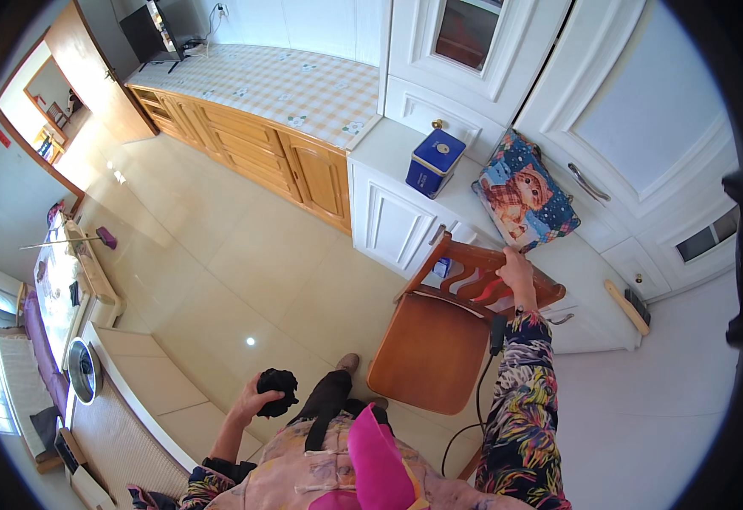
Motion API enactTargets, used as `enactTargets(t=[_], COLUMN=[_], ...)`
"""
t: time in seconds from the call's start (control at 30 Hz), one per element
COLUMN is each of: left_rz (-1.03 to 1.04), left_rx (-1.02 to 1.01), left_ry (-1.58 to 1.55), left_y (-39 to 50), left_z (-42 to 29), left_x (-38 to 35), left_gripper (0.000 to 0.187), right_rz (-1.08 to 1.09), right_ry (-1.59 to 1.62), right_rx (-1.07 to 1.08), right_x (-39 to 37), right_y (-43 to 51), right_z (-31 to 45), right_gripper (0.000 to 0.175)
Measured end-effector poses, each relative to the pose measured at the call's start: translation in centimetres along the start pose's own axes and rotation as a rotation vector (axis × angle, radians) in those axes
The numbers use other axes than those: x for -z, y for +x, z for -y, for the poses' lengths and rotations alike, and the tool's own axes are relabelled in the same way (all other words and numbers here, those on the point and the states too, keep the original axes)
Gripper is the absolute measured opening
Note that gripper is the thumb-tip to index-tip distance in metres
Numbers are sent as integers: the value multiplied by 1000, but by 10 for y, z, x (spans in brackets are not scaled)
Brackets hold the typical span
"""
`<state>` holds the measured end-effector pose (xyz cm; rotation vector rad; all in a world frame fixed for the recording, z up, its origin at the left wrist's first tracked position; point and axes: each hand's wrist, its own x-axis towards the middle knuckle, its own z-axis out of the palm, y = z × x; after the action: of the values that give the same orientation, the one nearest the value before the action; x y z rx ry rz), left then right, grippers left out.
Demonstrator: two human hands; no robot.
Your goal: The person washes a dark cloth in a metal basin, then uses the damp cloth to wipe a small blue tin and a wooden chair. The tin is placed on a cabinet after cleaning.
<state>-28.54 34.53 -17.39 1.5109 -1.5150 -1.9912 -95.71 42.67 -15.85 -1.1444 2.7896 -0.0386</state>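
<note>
My left hand (pixel 251 400) grips a crumpled black cloth (pixel 277 391), held out beside my body above the tiled floor. On the other side, my right hand (pixel 516 273) is closed around the top rail of a brown wooden chair (pixel 435 350). The chair stands upright, its back towards the white cabinet. Just beyond that hand, a cushion (pixel 527 191) with a cat picture leans against the cabinet doors. A blue tin box (pixel 435 162) sits on the same white ledge. A black cable connector (pixel 497 335) hangs by my right forearm.
A wooden sideboard (pixel 250 143) with a checked cover bears a black screen (pixel 153 35). Left of me, a counter (pixel 132 440) holds a metal basin (pixel 84 370). A wooden-handled brush (pixel 629 306) rests at the white cabinet's end. An open door (pixel 97 70) stands far left.
</note>
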Motion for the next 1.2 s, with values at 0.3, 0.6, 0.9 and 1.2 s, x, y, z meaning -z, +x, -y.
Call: enactTargets(t=[0.3,0.6,0.9,1.2], left_rz=[61,108,46,83], left_rx=[33,39,28,86], left_ry=[43,95,58,102], left_y=[9,-6,-46,-51], left_z=[-6,-16,6,0], left_x=[-38,-68,-68,-75], left_gripper=[59,58,58,58], right_rz=[-185,-943,-470,-524], right_ry=[166,595,1365,1440], right_rx=[156,-396,-387,-20], right_x=[1,29,35,65], right_y=[-44,-14,29,7], right_z=[-25,-99,-103,-92], right_gripper=[65,65,35,17])
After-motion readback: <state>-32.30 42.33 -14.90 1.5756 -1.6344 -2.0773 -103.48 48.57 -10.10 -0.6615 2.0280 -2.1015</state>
